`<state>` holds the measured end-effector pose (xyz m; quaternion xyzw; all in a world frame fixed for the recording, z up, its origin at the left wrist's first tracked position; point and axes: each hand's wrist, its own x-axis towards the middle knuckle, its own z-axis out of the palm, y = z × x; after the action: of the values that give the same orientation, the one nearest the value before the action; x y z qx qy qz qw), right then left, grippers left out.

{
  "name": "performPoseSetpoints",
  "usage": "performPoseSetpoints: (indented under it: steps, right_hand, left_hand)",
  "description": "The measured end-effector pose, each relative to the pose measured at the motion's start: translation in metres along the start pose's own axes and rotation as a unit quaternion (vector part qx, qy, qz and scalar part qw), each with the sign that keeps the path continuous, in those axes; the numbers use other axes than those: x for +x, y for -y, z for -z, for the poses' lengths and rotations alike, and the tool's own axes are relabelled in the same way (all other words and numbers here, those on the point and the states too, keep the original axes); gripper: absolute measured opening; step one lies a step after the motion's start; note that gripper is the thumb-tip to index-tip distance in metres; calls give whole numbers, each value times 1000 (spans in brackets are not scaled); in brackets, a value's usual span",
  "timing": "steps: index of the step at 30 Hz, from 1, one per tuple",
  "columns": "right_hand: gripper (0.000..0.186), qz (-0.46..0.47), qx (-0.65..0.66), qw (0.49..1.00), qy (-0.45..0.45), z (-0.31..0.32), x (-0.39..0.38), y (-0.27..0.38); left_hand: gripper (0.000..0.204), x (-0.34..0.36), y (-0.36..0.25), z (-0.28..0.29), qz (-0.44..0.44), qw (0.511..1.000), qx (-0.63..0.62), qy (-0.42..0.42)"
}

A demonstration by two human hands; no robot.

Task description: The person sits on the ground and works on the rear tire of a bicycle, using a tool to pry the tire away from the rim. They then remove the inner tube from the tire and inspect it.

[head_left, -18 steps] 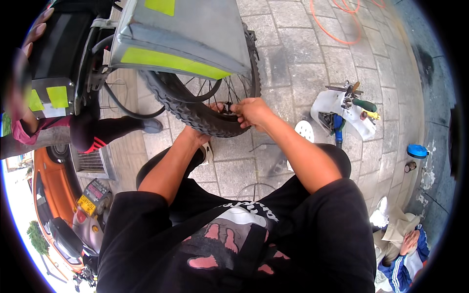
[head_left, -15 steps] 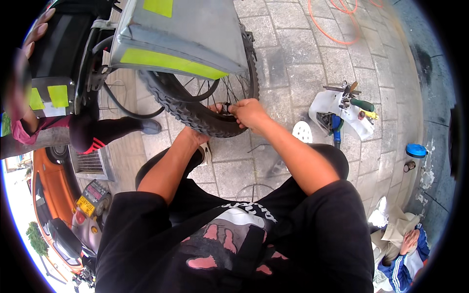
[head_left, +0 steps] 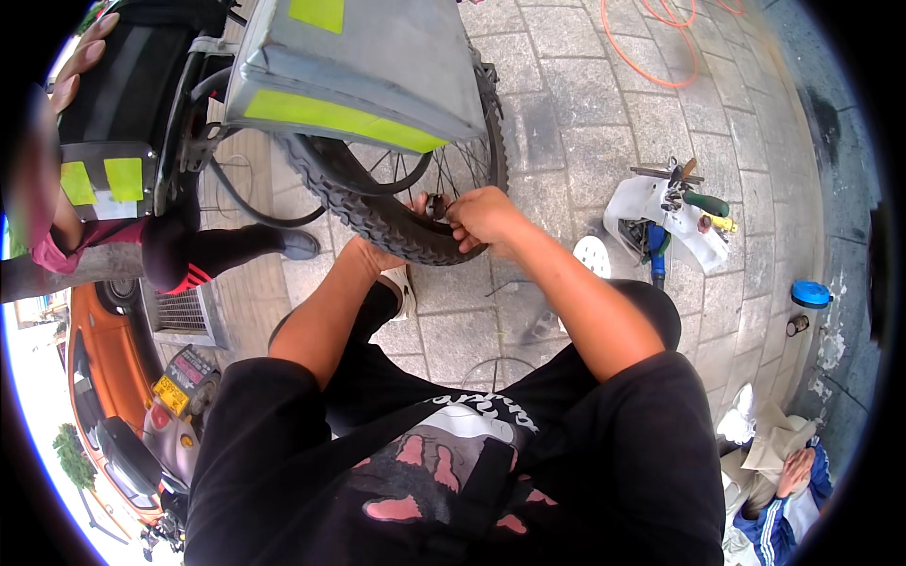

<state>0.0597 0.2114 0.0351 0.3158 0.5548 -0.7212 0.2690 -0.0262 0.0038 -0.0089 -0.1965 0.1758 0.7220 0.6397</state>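
Note:
A black knobby tire (head_left: pixel 396 236) on a spoked wheel sits under a grey metal box (head_left: pixel 354 66) with yellow-green strips. My left hand (head_left: pixel 377 247) reaches around the tire from below, its fingertips showing by the spokes, much of it hidden. Beside those fingertips, a small dark part (head_left: pixel 434 207) lies at the inner rim. My right hand (head_left: pixel 478 217) is closed with bent fingers on that part, against the rim; its exact shape is too small to tell.
At left, another person's hand (head_left: pixel 80 61) is on a black case (head_left: pixel 118 104); their leg is nearby. A tool container (head_left: pixel 628 203), orange hose (head_left: pixel 649 80) and blue case (head_left: pixel 810 293) lie right. An orange car (head_left: pixel 113 349) stands lower left; another person (head_left: pixel 783 500) sits lower right.
The view has shifted slightly, moving the wheel and box a little rightward in the picture. Both my hands stay at the rim, with only small movement of the right fingers.

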Motion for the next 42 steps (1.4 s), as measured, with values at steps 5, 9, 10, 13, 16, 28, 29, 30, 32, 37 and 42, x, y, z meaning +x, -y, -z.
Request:
performPoseSetpoints:
  steps: [5, 9, 10, 13, 16, 28, 29, 30, 32, 37, 42]
  right_hand:
    - [21, 5, 56, 998, 15, 6, -15, 8]
    - [23, 10, 56, 998, 37, 10, -13, 5]
    - [23, 13, 57, 997, 43, 12, -10, 2]
    - [24, 15, 65, 997, 46, 19, -4, -10]
    - [25, 5, 63, 997, 33, 16, -5, -9]
    - [25, -40, 61, 997, 2, 10, 8, -14]
    - [25, -39, 66, 997, 4, 10, 9, -15]
    - [25, -39, 69, 997, 7, 11, 8, -14]
    - [25, -9, 6, 999, -44, 3, 0, -4]
    - [43, 210, -346, 901, -158, -13, -12, 1]
    - [50, 175, -366, 905, -125, -18, -15, 22]
  left_hand:
    - [23, 0, -11, -20, -33, 969, 232, -73]
    - [23, 4, -7, -44, -74, 898, 408, -145]
    - [23, 10, -15, -40, -72, 860, 481, -155]
    - [26, 10, -6, -69, -93, 769, 582, -248]
    - [28, 6, 19, -84, -151, 820, 463, -299]
    - [32, 5, 25, -56, -238, 848, 379, -284]
    - [30, 4, 25, -56, -232, 851, 375, -285]
    - [29, 3, 26, -55, -228, 855, 368, -285]
    - [27, 10, 32, -31, -202, 918, 228, -254]
    - [25, 14, 23, 12, -123, 984, -34, -122]
    - [23, 7, 30, -24, -83, 995, -23, -49]
